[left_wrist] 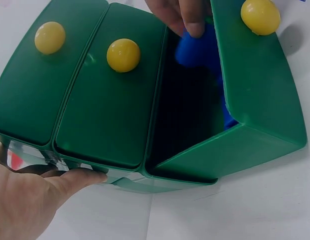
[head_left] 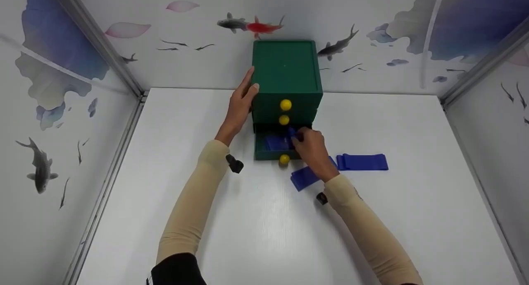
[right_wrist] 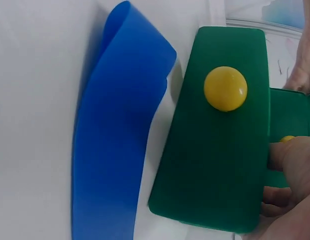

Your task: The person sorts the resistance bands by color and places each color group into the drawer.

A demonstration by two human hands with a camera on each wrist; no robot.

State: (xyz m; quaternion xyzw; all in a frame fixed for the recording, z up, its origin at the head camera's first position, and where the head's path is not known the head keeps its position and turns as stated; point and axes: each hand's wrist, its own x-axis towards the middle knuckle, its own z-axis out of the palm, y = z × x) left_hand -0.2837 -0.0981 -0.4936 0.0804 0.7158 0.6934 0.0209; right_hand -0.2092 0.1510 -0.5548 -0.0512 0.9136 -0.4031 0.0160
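A green drawer cabinet (head_left: 285, 65) with round yellow knobs stands against the back wall, its bottom drawer (head_left: 266, 155) pulled out. My left hand (head_left: 239, 107) rests along the cabinet's left side with fingers extended. Over the drawer, my right hand (head_left: 313, 147) pinches a blue folded strip (left_wrist: 194, 50), seen from the side in the left wrist view. Another blue strip (head_left: 276, 143) lies inside the drawer. The right fingers are partly hidden behind the drawer front (right_wrist: 215, 150) in the right wrist view.
Two more folded blue bands lie on the white table: one flat band (head_left: 363, 162) to the right, another band (head_left: 306, 178) partly under the right wrist. White printed walls enclose the table at the back and both sides. The upper two drawers are closed.
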